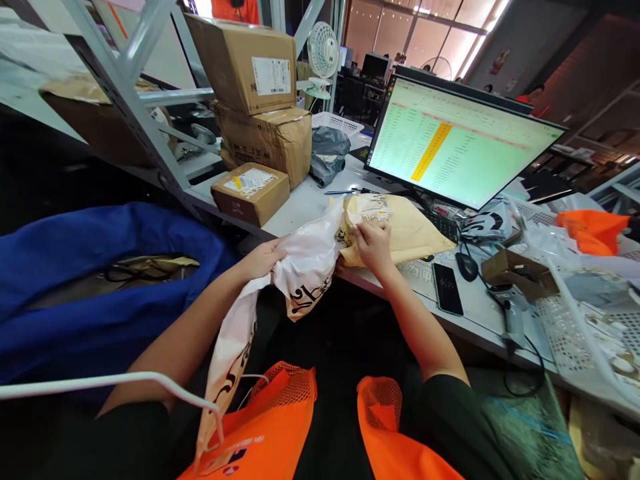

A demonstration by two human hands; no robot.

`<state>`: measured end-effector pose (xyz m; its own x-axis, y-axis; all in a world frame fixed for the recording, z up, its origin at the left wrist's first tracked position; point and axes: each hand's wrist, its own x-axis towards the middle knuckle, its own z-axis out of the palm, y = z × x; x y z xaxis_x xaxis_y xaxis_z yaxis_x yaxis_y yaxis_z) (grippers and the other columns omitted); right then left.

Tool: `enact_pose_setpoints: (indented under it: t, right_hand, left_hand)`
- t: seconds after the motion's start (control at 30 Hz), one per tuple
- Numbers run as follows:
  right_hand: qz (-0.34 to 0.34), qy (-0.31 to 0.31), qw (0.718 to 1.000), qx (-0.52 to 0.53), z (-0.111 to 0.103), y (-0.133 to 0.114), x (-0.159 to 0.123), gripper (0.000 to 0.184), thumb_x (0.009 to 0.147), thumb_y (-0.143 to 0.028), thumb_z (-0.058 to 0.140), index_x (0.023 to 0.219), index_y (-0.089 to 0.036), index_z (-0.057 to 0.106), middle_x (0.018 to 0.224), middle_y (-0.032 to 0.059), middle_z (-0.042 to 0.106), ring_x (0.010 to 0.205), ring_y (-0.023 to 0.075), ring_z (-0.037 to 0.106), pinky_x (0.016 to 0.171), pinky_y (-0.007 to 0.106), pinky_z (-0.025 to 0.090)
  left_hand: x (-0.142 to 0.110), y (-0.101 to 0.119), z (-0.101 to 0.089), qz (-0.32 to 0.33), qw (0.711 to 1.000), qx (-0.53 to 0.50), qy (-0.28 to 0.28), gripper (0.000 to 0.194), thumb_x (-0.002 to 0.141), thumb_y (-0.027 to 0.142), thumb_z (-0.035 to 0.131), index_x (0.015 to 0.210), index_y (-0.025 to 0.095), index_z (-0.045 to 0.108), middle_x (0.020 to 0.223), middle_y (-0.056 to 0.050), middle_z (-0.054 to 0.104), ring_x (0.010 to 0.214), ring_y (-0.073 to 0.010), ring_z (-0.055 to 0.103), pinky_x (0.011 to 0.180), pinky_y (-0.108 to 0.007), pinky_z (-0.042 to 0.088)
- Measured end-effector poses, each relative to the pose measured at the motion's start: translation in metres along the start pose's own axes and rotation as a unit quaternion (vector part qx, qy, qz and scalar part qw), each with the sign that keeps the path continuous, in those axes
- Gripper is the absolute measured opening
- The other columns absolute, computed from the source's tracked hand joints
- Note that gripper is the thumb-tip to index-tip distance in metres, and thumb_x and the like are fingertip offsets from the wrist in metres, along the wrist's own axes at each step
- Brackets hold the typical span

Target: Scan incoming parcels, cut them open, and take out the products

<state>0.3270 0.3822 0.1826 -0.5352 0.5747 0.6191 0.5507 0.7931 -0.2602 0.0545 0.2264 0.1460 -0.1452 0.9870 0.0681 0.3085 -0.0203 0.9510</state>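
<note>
A yellow padded parcel (pixel 410 230) with a printed label lies on the grey desk (pixel 470 313) in front of the monitor. My right hand (pixel 373 243) rests on its near left end, fingers curled on the edge by the label. A white plastic bag (pixel 305 267) with black lettering hangs from the desk edge toward my lap, its mouth against the parcel. My left hand (pixel 263 259) grips the bag's left side, fingers closed on the plastic.
Several cardboard boxes (pixel 253 67) are stacked at the back left beside a metal rack (pixel 125 73). A monitor (pixel 457 143), mouse (pixel 467 265), black phone (pixel 447 288), barcode scanner (pixel 513 313) and white trays (pixel 575 320) crowd the right. A big blue sack (pixel 100 287) sits to my left.
</note>
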Motion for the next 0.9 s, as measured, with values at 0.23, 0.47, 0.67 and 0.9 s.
enact_pose_setpoints:
  t: [0.23,0.47,0.67,0.9]
  right_hand:
    - [0.030,-0.010,0.998,0.050,0.001,0.016,0.012,0.033,0.110,-0.033,0.047,0.085,-0.021,0.064,0.088,0.0023,0.074,0.085,0.0198,0.064,0.085,0.038,0.027]
    - [-0.039,-0.054,0.997,0.027,-0.008,0.004,0.008,0.023,0.107,-0.024,0.047,0.100,-0.022,0.070,0.099,0.0058,0.075,0.097,0.0224,0.065,0.089,0.039,0.027]
    - [-0.052,-0.060,0.996,0.051,-0.019,0.004,0.001,0.022,0.105,-0.023,0.050,0.099,-0.023,0.071,0.111,0.0078,0.075,0.106,0.0251,0.064,0.092,0.041,0.029]
    - [-0.047,-0.110,0.991,0.065,-0.011,0.009,0.000,0.021,0.104,-0.022,0.051,0.096,-0.022,0.070,0.106,0.0065,0.074,0.107,0.0245,0.064,0.089,0.039,0.030]
  left_hand:
    - [0.003,0.045,0.015,-0.009,0.917,0.344,-0.202,0.053,0.090,0.019,0.043,0.127,0.025,0.080,0.134,-0.003,0.073,0.124,-0.0250,0.069,0.112,-0.031,0.049]
    - [0.012,0.087,0.053,0.009,0.860,0.472,-0.194,0.038,0.088,0.018,0.055,0.109,0.027,0.085,0.109,-0.008,0.079,0.101,-0.0306,0.073,0.092,-0.035,0.052]
    - [0.032,0.062,0.054,0.045,0.944,0.327,0.004,0.065,0.080,0.018,0.054,0.144,0.016,0.064,0.101,-0.011,0.077,0.094,-0.0327,0.071,0.079,-0.033,0.050]
    - [0.075,0.043,0.044,0.052,0.960,0.269,-0.060,0.099,0.066,0.021,0.070,0.161,0.009,0.045,0.079,-0.004,0.070,0.086,-0.0324,0.072,0.080,-0.028,0.050]
